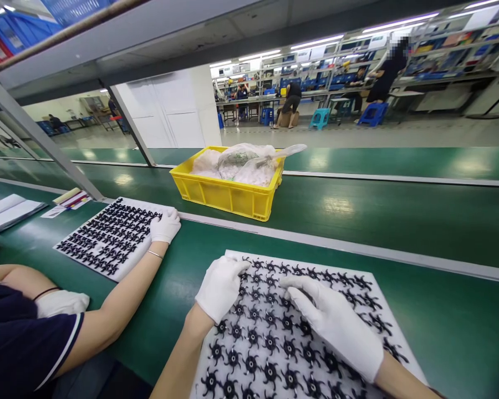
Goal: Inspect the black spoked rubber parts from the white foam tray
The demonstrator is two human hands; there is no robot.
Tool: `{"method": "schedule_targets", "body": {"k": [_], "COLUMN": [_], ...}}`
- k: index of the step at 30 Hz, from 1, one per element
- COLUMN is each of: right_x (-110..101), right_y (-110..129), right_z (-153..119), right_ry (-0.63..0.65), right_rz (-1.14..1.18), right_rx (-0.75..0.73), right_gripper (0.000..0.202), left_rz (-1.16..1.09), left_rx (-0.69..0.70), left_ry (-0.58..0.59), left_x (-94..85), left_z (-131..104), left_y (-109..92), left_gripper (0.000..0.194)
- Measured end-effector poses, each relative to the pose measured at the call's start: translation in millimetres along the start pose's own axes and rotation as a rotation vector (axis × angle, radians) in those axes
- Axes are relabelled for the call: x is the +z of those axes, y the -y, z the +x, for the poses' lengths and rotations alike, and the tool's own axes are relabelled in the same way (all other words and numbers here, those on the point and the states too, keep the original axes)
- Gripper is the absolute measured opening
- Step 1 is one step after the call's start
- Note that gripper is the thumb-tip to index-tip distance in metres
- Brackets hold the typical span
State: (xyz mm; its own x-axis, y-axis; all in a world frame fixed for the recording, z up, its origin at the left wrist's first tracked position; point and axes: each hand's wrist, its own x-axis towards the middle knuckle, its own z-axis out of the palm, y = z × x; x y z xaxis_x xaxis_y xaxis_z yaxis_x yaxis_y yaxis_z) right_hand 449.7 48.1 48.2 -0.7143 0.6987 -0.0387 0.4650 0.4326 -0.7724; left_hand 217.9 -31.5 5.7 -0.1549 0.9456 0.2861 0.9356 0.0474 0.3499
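A white board [311,266] covered with rows of small black star-shaped parts lies on the green bench before me. My left hand [221,287], in a white glove, rests at the board's upper left corner, its fingertips bent down near the parts of the back row; what they touch, if anything, is hidden. My right hand [335,318], also gloved, hovers or rests over the middle right of the board, covering several parts. Its thumb and index finger reach toward a black part [286,299], with a gap showing between them.
A yellow crate [228,197] with plastic bags stands beyond the board. At left, a co-worker's gloved hand [165,226] touches a second board [128,272] of black parts. An open notebook [10,211] lies far left. A metal shelf [120,50] hangs overhead.
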Motion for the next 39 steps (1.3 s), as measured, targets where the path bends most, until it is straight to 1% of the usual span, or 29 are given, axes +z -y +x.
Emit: {"method": "schedule_targets", "body": {"k": [3,5,8,10,12,16,20,22,24,28,31,33,36,39], "right_x": [1.4,4.0,9.2,11.6,11.9,9.4,7.7,4.5,-3.1,-30.5,-46.7,-47.2,-33.0,-15.2], "right_y": [-3.6,-7.2,-11.5,-11.7,-9.5,-2.3,3.9,7.3,10.7,9.8,-8.3,-29.2,-63.5,-85.9], "right_z": [1.3,3.0,5.3,5.5,4.4,-0.6,-7.0,-10.4,-14.9,-33.1,-58.8,-79.7,-107.6,-122.3], "right_ry": [0.003,0.020,0.108,0.161,0.173,0.161,0.142,0.141,0.146,0.095,0.022,-0.040,-0.117,-0.225], "right_rz": [-0.018,-0.049,-0.173,-0.279,-0.346,-0.381,-0.382,-0.384,-0.391,-0.475,-0.536,-0.547,-0.622,-0.620], "right_rx": [-0.014,-0.036,-0.079,-0.126,-0.163,-0.190,-0.238,-0.254,-0.260,-0.265,-0.277,-0.274,-0.154,-0.172], "right_gripper": [0.033,0.032,0.029,0.027,0.026,0.025,0.025,0.025,0.025,0.029,0.035,0.042,0.053,0.053], "left_rz": [0.025,0.050,0.094,0.121,0.147,0.217,0.318,0.371,0.415,0.477,0.511,0.521,0.503,0.462], "left_rx": [-0.001,-0.002,0.005,0.014,0.024,0.051,0.061,0.060,0.062,0.066,0.072,0.089,0.139,0.195], "left_ry": [-0.008,-0.015,0.000,0.025,0.047,0.105,0.197,0.253,0.314,0.417,0.452,0.460,0.464,0.459], "left_x": [1.0,2.8,6.6,8.6,9.2,6.8,-0.5,-6.0,-11.8,-18.2,-16.5,-14.9,-16.3,-21.8], "left_z": [0.6,2.6,6.8,9.0,10.2,11.4,15.1,18.0,21.3,27.6,29.8,29.4,27.7,26.7], "left_y": [-3.5,-8.2,-15.4,-18.1,-18.8,-20.4,-30.9,-38.4,-44.9,-50.6,-49.6,-47.4,-42.3,-36.8], "left_gripper": [0.044,0.037,0.020,0.014,0.013,0.013,0.015,0.016,0.016,0.020,0.023,0.025,0.026,0.024]}}
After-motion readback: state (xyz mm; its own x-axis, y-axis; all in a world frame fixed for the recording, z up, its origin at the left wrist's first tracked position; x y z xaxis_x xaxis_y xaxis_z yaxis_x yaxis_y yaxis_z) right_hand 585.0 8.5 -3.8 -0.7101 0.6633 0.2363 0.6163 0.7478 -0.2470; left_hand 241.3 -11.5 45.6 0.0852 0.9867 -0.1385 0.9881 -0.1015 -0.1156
